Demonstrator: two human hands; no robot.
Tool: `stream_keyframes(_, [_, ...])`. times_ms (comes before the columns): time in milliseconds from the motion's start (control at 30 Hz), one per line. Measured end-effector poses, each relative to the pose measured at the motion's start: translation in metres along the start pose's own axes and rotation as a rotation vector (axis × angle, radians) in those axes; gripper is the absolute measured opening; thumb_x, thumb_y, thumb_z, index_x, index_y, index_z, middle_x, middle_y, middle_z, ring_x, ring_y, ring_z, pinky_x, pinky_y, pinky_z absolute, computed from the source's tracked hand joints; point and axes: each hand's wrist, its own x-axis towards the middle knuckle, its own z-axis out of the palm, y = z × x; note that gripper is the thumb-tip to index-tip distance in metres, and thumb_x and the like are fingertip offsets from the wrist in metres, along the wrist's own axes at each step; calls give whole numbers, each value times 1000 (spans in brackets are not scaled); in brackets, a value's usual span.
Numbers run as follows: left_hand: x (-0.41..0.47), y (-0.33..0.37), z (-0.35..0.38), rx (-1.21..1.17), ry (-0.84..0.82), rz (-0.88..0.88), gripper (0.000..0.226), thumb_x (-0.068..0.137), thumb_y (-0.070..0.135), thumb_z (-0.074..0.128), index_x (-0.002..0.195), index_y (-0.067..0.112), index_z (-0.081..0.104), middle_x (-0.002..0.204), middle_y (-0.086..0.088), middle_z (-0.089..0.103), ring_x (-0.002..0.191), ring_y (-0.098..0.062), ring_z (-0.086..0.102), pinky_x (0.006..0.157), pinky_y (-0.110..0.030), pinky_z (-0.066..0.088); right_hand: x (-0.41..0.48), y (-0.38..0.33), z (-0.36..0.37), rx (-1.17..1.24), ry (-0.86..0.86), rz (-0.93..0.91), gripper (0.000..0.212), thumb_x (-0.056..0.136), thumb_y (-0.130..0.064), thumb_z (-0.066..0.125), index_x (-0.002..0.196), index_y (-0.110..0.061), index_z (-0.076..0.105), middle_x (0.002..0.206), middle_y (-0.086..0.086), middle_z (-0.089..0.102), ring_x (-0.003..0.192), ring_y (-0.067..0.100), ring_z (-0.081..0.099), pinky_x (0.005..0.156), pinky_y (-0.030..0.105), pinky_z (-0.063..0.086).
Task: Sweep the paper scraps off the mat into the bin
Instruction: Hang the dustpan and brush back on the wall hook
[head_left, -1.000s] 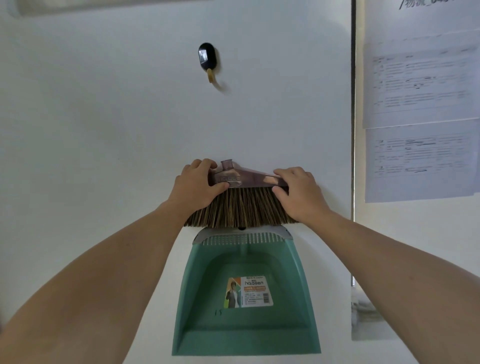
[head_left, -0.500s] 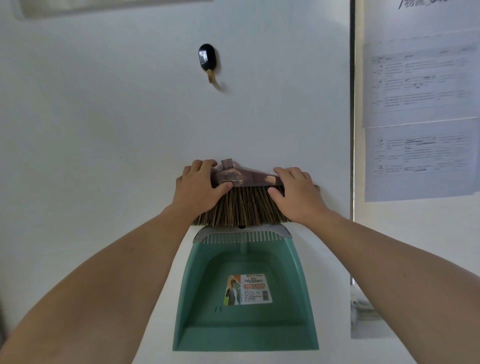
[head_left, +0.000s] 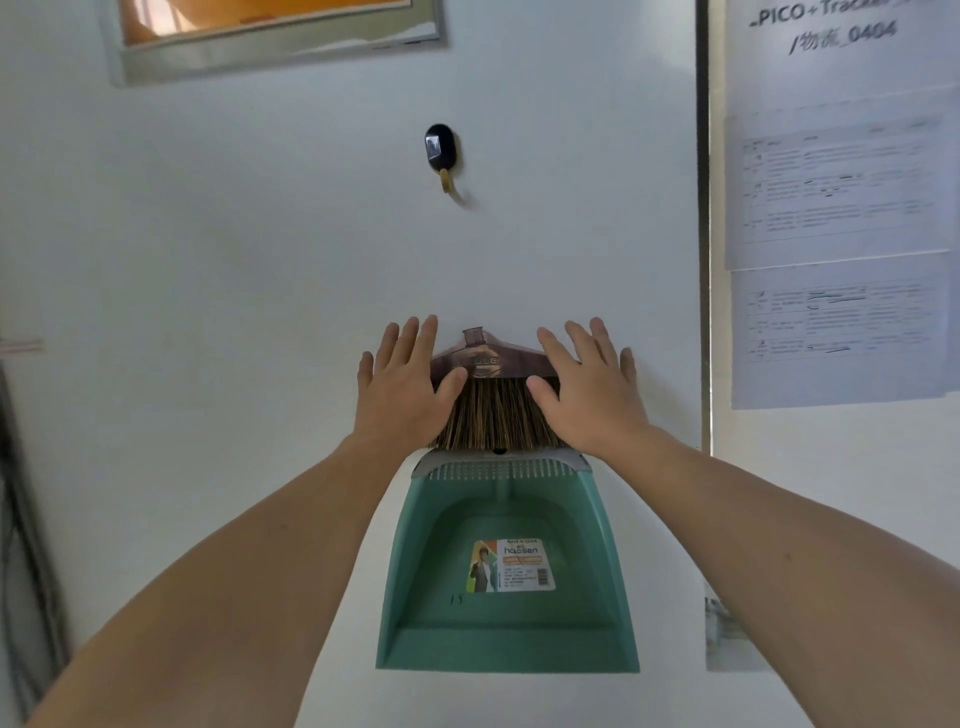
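Where broom rests, left hand and right hand flank it.

Black hook on wall; printed sheets at right.

teal-green dustpan with grey rim, brown-bristled broom head, black wall hook, white wall.
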Motion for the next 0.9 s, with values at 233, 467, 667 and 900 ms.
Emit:
stream_keyframes(233, [-45,-2,-35,96,-75,-28,69,95,61,14,153,30,-7,162,3,-12,147,-17,-20,119,-47,-10,-36,-31,-13,-121,-66,-19,71,93,-70,10,155,-38,-1,166,1,-8,150,27,-20,119,60,-3])
stream_keyframes(467, [-125,-3,-75,86,-173,-46,70,94,62,11,153,30,-9,161,4,-15,146,-17,-22,118,-48,-12,-111,-66,-42,-123,-99,20,73,91,-73,7,155,-39,0,166,-1,-8,150,26,-19,118,62,-5])
stream_keyframes(667, [-199,7,-120,68,-216,-52,68,95,60,9,152,29,-11,161,3,-16,146,-18,-22,118,-49,-10,-185,-98,-73,-115,-150,54,71,93,-70,9,155,-38,-5,165,0,-13,149,26,-23,117,62,-7])
stream_keyframes(900, [-249,13,-160,45,-259,-56,67,96,57,8,153,27,-11,162,2,-14,147,-20,-19,117,-48,-10,-239,-126,-110,-135,-174,49,68,96,-65,9,156,-36,-4,166,2,-9,150,27,-20,117,60,-5])
